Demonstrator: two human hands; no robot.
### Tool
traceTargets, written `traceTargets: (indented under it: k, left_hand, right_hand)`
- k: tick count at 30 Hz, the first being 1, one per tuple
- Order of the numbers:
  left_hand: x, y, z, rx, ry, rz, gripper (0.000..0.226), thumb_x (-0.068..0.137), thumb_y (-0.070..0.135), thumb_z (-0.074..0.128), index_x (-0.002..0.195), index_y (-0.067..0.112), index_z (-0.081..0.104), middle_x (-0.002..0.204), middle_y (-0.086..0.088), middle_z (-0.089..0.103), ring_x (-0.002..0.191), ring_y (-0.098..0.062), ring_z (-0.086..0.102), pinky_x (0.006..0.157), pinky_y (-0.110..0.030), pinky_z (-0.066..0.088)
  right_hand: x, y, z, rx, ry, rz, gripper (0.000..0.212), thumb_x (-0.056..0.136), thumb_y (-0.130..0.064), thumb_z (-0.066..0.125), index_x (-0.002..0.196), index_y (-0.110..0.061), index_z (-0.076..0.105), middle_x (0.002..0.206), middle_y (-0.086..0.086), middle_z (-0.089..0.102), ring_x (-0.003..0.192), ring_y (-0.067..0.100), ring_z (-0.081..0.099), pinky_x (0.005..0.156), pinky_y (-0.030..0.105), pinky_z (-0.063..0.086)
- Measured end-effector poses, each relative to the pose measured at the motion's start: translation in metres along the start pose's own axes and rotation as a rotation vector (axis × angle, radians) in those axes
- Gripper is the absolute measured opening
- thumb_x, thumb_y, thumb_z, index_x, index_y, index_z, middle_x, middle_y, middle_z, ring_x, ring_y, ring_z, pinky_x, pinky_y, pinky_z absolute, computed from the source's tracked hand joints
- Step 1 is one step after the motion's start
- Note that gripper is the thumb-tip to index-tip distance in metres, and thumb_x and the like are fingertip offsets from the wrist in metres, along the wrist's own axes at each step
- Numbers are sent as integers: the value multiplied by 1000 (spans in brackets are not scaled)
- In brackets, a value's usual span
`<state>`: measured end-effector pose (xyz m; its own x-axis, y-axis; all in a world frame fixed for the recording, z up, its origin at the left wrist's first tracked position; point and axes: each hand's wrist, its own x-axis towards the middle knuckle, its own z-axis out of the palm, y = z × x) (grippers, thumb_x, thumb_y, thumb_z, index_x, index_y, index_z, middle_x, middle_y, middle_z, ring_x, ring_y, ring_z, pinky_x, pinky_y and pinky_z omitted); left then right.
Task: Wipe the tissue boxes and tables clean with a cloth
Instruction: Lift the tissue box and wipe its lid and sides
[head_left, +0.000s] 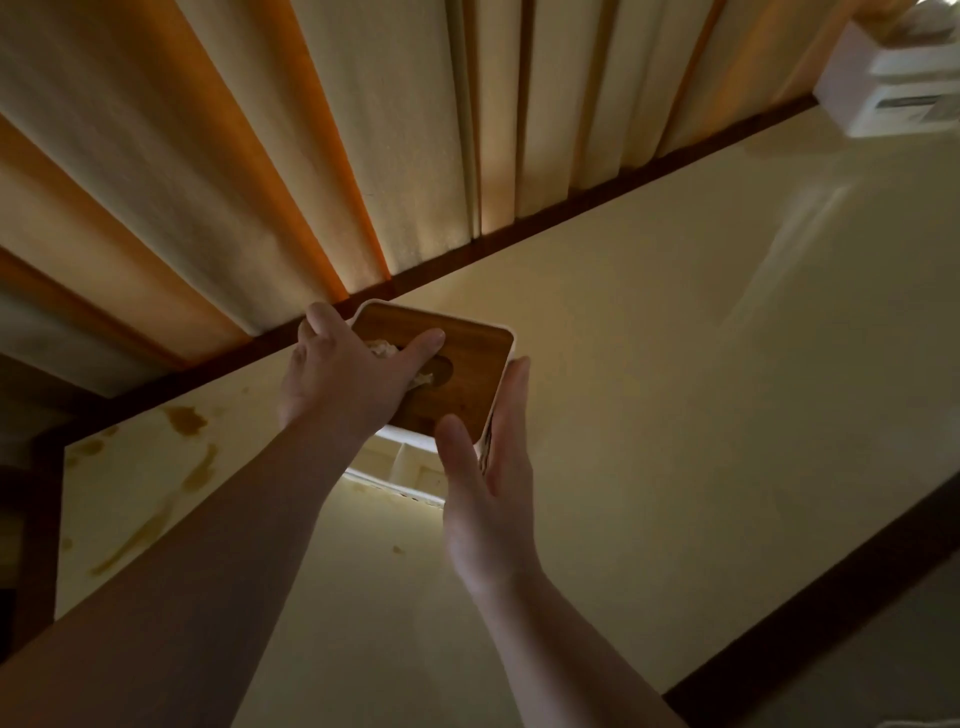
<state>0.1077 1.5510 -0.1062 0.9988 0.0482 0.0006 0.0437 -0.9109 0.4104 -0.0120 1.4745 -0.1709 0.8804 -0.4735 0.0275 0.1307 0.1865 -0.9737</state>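
- We are holding one tissue box (457, 364), white-walled with a brown wooden lid, just above the counter (675, 364), near its far edge by the curtain (234, 156).
- Our left hand (343, 374) is lying over the lid, its fingers curling round the far rim and the thumb stretching across the wood beside the round opening, where a bit of tissue (384, 349) is showing.
- Our right hand (491, 483) is pressing flat against the box's right wall, fingers straight and together, steadying it rather than gripping.
- We are not seeing any cloth in either hand or on the counter, so we are judging that the wiping of this box is not under way at this moment; whether it is done already, we cannot tell.
- Brownish stains (182, 421) are lying on the counter to the left of the box, with a small spot (398, 549) nearer us, so we are reckoning the counter wiping is mostly left to do.
- A second box (888, 83), white and blurred, is standing well apart at the far right end; we cannot tell whether it is clean.
- On balance, we are placing the task at an early or middle stage.
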Motion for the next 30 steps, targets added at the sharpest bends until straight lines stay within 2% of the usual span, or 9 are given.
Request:
traceTargets:
  k: [4,9,14,16,20,23,27,30]
  left_hand:
    - [-1,2,0,-3,6,-2,107,67,90,62,137,13,33,136,-13,51,126,-35,54,94,-50,52]
    - [-1,3,-1,2,11,-9,106,68,89,62,136,14,33,134,-12,51,125,-35,55,94,-49,52]
    - [-1,2,0,-1,10,-4,107,67,90,62,136,13,34,135,-13,51,126,-35,54,94,-49,52]
    - [-1,2,0,1,9,-5,107,67,89,63,136,12,34,135,-13,51,126,-35,54,95,-49,51]
    - [0,1,0,4,4,-1,107,67,91,60,136,14,33,135,-12,51,126,-35,55,96,-49,53]
    - [-1,1,0,0,10,8,106,67,90,61,134,13,34,133,-12,52,124,-35,56,94,-50,54]
    - [0,2,-1,0,23,9,106,67,90,61,133,12,35,132,-13,53,123,-35,56,93,-51,54]
    - [-1,1,0,0,23,9,107,66,92,60,133,13,35,132,-12,53,123,-34,57,93,-50,54]
  right_hand:
    - [26,4,-6,-102,29,-1,109,83,-82,62,166,-43,3,174,-8,21,162,17,18,127,55,26]
    - [-11,4,0,-125,17,11,109,86,-82,59,169,-33,6,174,-8,21,162,15,16,129,54,23]
    - [25,-3,-6,-159,20,-1,107,83,-84,59,163,-48,-3,176,-12,14,162,12,13,128,53,25]
    - [21,1,-7,-178,17,11,111,82,-83,64,163,-46,-2,175,-9,16,162,14,15,128,54,26]
    - [-10,-9,-4,-248,-21,7,115,81,-71,66,167,-38,-3,176,-17,4,161,3,3,130,46,22]
    - [5,-20,-5,-288,-15,-36,113,81,-72,63,166,-41,-4,174,-23,-5,160,0,-2,129,39,27]
    - [17,-18,-8,-254,-15,-36,105,84,-69,64,165,-45,0,173,-26,-7,159,-3,-2,128,43,31]
    - [-2,-15,-7,-280,-33,-35,103,83,-73,60,165,-48,3,173,-27,-7,159,-5,0,128,36,27]
